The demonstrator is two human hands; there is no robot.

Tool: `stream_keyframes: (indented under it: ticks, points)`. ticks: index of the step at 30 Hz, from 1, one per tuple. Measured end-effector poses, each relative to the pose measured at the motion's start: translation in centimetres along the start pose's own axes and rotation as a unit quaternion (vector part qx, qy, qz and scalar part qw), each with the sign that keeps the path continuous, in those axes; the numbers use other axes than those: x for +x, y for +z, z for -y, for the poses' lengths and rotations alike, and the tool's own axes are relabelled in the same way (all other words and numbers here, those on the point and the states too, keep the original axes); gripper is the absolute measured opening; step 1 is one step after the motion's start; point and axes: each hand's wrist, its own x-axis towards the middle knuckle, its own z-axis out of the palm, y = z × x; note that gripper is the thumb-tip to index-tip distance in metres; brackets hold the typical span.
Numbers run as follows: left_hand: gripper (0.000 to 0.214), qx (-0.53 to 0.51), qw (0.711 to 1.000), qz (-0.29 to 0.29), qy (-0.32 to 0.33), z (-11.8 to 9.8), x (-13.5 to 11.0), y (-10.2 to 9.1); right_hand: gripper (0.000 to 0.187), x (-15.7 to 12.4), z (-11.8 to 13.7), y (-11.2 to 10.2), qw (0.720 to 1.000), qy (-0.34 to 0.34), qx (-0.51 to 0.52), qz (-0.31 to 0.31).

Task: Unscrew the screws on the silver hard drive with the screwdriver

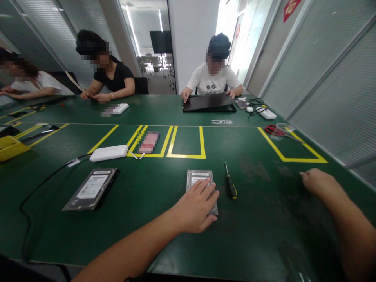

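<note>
My left hand [197,205] rests on top of a hard drive [201,174], its fingers spread over the label and much of the casing. The thumb lies near the drive's lower right corner. Just right of the drive is a black-and-yellow screwdriver [231,187], its tip pointing away from me. My right hand [320,183] is over the table at the right, thumb and finger pinched together; whatever they hold is too small to make out. A second hard drive [91,188] lies farther left, label side up.
A white power bank [109,152] with a black cable [48,181] sits behind the second drive, beside a blurred pink phone [149,141]. Red scissors [276,130] lie near a clear ring. Across the table, a person in white [213,80] handles a dark panel [208,102].
</note>
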Motion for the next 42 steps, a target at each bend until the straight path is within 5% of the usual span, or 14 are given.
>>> stream_keyframes:
  ticks: [9,13,16,21,24,32,42]
  points:
    - [0.075,-0.007,1.000,-0.001,-0.002,0.3,0.0,0.2,0.018,-7.9,12.6,-2.6,0.972,-0.215,0.085,0.035]
    - [0.074,-0.033,0.999,-0.011,-0.002,0.3,-0.2,0.1,0.018,-12.9,18.0,-2.9,0.901,-0.361,0.228,0.081]
    - [0.071,-0.114,0.992,-0.047,-0.011,0.4,-0.1,-0.3,0.018,-15.6,20.4,-3.3,0.870,-0.381,0.293,0.108]
    - [0.030,-0.259,0.946,-0.157,-0.117,1.0,0.2,-0.4,0.018,-17.0,21.6,-3.1,0.875,-0.320,0.346,0.114]
    - [0.008,-0.271,0.928,-0.213,-0.142,1.3,0.3,-0.1,0.019,-16.8,21.8,-2.1,0.845,-0.330,0.401,0.128]
    - [0.015,-0.205,0.916,-0.339,-0.061,1.6,0.4,0.2,0.021,-17.3,22.0,-0.6,0.793,-0.343,0.489,0.118]
    - [0.009,-0.188,0.917,-0.351,0.014,1.5,0.4,0.1,0.030,-17.7,21.7,-0.5,0.691,-0.318,0.591,0.268]
